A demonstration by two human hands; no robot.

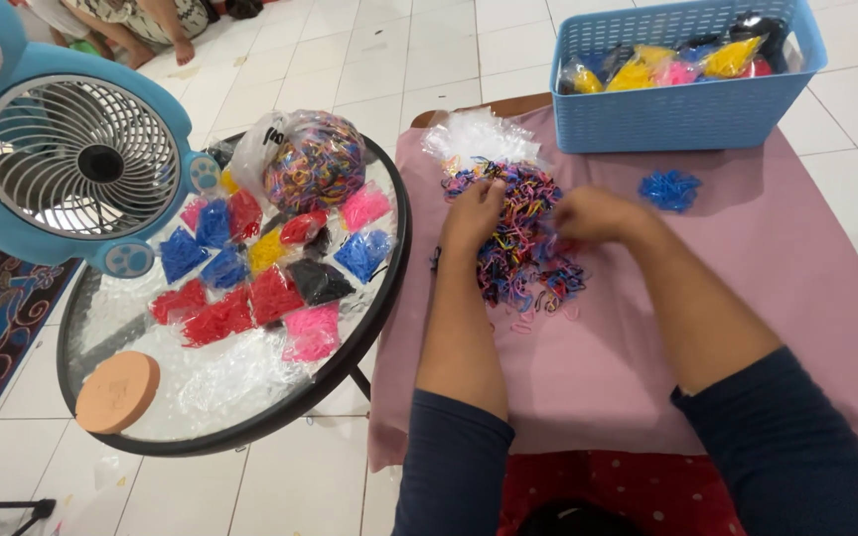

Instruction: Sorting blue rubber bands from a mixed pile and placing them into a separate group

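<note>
Pink cloth [747, 258], hands in bands [523, 238]

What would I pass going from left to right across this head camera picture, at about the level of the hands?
Blue fan → round glass table with small coloured packets → left hand → mixed pile of tiny bands → right hand → small blue heap on the pink cloth.

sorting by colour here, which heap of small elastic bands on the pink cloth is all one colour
The small blue heap of elastic bands beside the blue plastic basket; the big heap under both hands is multicoloured.
</note>
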